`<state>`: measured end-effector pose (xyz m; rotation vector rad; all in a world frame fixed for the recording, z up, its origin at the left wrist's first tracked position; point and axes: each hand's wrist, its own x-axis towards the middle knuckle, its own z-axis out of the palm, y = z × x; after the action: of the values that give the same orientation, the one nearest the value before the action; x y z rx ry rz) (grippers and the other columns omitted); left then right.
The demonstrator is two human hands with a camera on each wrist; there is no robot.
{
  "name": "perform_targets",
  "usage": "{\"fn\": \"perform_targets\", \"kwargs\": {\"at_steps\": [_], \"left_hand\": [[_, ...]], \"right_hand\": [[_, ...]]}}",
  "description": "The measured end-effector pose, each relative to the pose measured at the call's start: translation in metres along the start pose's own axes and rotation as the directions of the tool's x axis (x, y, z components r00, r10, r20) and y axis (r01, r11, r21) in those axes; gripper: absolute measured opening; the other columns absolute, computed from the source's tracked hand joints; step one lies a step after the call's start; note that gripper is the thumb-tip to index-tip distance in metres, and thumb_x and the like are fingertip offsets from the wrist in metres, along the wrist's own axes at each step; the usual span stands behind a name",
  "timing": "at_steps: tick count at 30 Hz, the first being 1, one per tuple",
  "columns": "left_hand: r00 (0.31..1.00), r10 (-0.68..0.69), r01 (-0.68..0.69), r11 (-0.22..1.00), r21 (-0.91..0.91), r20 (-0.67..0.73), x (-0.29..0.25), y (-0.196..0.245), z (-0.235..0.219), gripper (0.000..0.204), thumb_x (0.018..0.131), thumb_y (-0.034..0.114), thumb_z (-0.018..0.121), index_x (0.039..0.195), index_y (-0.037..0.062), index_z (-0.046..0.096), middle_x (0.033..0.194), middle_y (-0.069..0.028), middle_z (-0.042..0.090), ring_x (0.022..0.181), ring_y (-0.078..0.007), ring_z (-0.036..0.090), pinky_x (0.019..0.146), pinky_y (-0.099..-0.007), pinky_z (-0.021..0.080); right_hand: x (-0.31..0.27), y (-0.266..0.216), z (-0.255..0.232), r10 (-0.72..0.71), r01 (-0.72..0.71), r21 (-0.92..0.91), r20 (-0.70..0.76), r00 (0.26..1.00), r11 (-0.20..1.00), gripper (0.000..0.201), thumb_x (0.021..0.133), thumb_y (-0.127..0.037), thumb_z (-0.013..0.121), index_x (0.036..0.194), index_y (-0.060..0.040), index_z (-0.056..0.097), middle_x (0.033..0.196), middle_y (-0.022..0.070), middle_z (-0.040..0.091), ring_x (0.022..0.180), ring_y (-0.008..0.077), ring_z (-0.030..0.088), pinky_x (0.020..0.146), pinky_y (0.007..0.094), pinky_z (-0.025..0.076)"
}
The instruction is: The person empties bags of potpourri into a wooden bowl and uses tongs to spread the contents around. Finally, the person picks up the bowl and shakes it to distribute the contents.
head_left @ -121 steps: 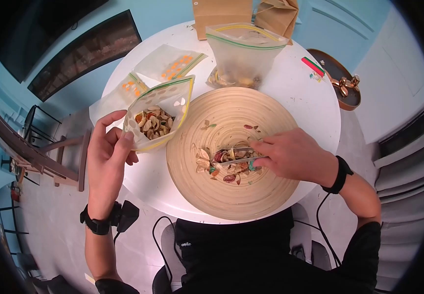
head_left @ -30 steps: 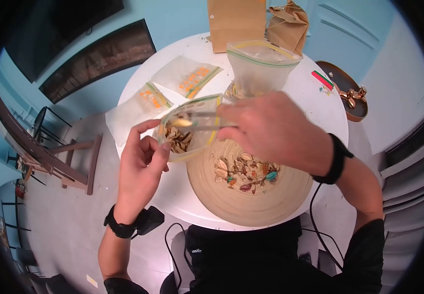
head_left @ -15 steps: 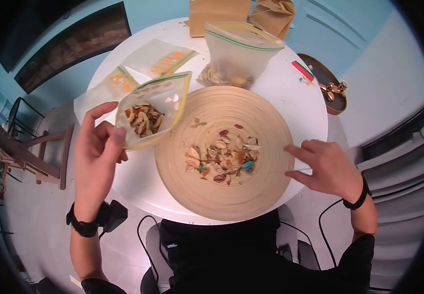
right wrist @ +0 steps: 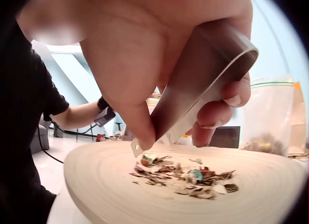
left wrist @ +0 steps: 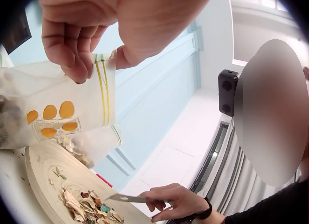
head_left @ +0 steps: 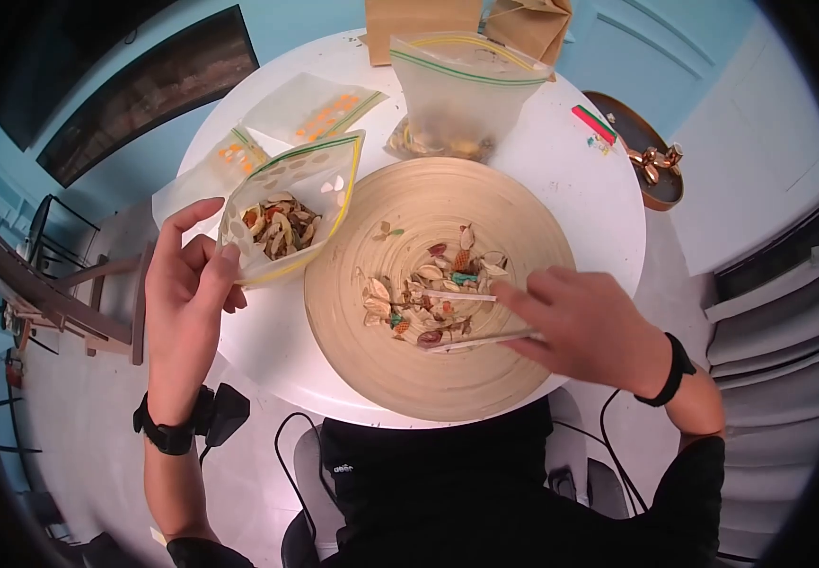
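My left hand (head_left: pixel 187 293) pinches the rim of a translucent zip bag (left wrist: pixel 82 96) between thumb and fingers. The bag's mouth gapes toward the plate, and dried potpourri pieces (head_left: pixel 281 225) lie inside it. In my right hand (head_left: pixel 584 327) I grip metal tongs (right wrist: pixel 210 64), bent in a U at the back. Their two arms stand apart over a loose heap of potpourri (head_left: pixel 419 308) with petals, small cones and a teal piece. The heap lies in the middle of a round, ringed wooden plate (head_left: pixel 409 388).
Behind the plate a larger zip bag (head_left: pixel 466 95) stands upright with potpourri at its bottom. Two flat zip bags (head_left: pixel 281 109) lie at the back left. Brown paper bags (head_left: pixel 423 24) stand at the rear. A red and green strip (head_left: pixel 595 123) lies near the white table's (head_left: pixel 608 218) right edge.
A second ago the tongs were at the held bag's mouth with a pale piece. My right hand then swung right, and has now come back left over the heap. The left hand keeps its grip.
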<state>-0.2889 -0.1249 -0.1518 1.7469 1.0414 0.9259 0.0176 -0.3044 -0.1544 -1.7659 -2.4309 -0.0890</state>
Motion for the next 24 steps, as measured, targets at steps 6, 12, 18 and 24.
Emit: {"fn": "perform_targets", "kwargs": {"at_steps": [6, 12, 18, 24], "left_hand": [[1.000, 0.011, -0.011, 1.000, -0.016, -0.006, 0.000, -0.001, 0.000, 0.043, 0.097, 0.015, 0.057, 0.137, 0.0019, 0.050, 0.082, -0.0018, 0.061, 0.065, -0.0080, 0.053, 0.060, -0.0220, 0.044], [1.000, 0.001, -0.001, 1.000, 0.007, 0.001, 0.002, 0.004, 0.002, 0.044, 0.097, 0.016, 0.058, 0.137, 0.0017, 0.050, 0.084, -0.0031, 0.063, 0.066, -0.0088, 0.054, 0.061, -0.0226, 0.045], [1.000, -0.006, 0.006, 1.000, -0.010, -0.020, 0.005, 0.004, -0.001, 0.045, 0.096, 0.017, 0.058, 0.137, 0.0011, 0.050, 0.089, -0.0047, 0.066, 0.067, -0.0095, 0.055, 0.061, -0.0227, 0.045], [1.000, -0.006, 0.006, 1.000, 0.006, -0.015, 0.003, 0.002, -0.001, 0.044, 0.096, 0.017, 0.057, 0.137, 0.0010, 0.050, 0.089, -0.0050, 0.067, 0.067, -0.0097, 0.055, 0.061, -0.0231, 0.045]], "right_hand": [[0.003, 0.003, 0.002, 0.054, -0.051, -0.069, 0.043, 0.998, 0.996, 0.044, 0.083, -0.029, 0.077, 0.119, -0.0066, 0.063, 0.088, 0.0049, 0.062, 0.079, 0.0224, 0.066, 0.060, 0.0351, 0.054], [0.028, -0.024, -0.001, -0.079, 0.080, -0.022, 0.018, 0.997, 0.997, 0.032, 0.088, -0.028, 0.071, 0.111, -0.0052, 0.066, 0.084, 0.0056, 0.063, 0.076, 0.0229, 0.066, 0.060, 0.0360, 0.052], [0.069, -0.017, 0.015, -0.163, 0.166, -0.024, 0.120, 0.979, 0.986, 0.029, 0.093, -0.028, 0.067, 0.108, -0.0036, 0.066, 0.082, 0.0079, 0.066, 0.076, 0.0264, 0.069, 0.063, 0.0391, 0.053], [0.038, 0.009, -0.001, 0.008, 0.014, -0.095, 0.227, 0.974, 0.995, 0.027, 0.091, -0.030, 0.068, 0.103, -0.0055, 0.069, 0.075, 0.0059, 0.063, 0.072, 0.0250, 0.067, 0.061, 0.0390, 0.051]]}}
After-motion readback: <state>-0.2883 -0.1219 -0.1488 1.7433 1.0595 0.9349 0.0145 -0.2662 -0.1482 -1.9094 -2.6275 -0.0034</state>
